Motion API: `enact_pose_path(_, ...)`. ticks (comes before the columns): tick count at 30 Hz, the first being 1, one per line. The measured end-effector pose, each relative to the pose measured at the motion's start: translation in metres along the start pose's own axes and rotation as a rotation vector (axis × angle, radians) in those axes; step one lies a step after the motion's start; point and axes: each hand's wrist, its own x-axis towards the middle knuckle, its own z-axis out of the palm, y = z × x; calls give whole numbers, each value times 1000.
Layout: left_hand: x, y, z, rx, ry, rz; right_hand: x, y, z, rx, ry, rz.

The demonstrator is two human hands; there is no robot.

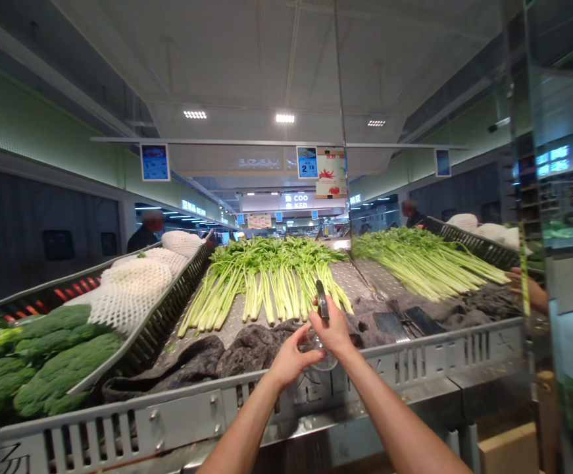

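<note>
In front of me, over the front rail of the display, I hold what looks like a spray bottle with a black head (pixel 322 301) and a clear body (pixel 326 360). My right hand (pixel 334 327) is closed round its upper part, just under the black head. Against the clear body, on its left side, my left hand (pixel 290 359) curls its fingers and thumb. Both hands partly hide the bottle. Beyond them, a row of green celery (pixel 276 276) lies on a sloping metal shelf, leaves toward the back. Dark crumpled cloth (pixel 251 349) lies between the stalks and the rail.
A black crate (pixel 200 266) at left holds vegetables in white foam nets (pixel 131 289) and broccoli (pixel 64 368). A grey slotted rail (pixel 182 411) runs along the front. The mirror (pixel 389 210) at right reflects the celery. Price screens (pixel 307 162) hang above. A person (pixel 147 230) stands far left.
</note>
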Motion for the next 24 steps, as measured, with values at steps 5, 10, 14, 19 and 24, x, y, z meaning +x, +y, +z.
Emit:
enact_pose_path(5,0,1,0,-5,-14,23,0,-2,-1,-8,1,-15)
enact_pose_path(10,0,3,0,28,-11,6,-1,-1,-1,-14,-3,6)
enact_pose_path(14,0,3,0,53,6,5,-2,-3,-2,-10,-11,14)
enact_pose_path(19,0,2,-1,51,-1,10,-2,-2,-2,4,-17,16)
enact_pose_path(24,1,-1,-3,22,-16,13,-2,-2,0,20,-5,-2)
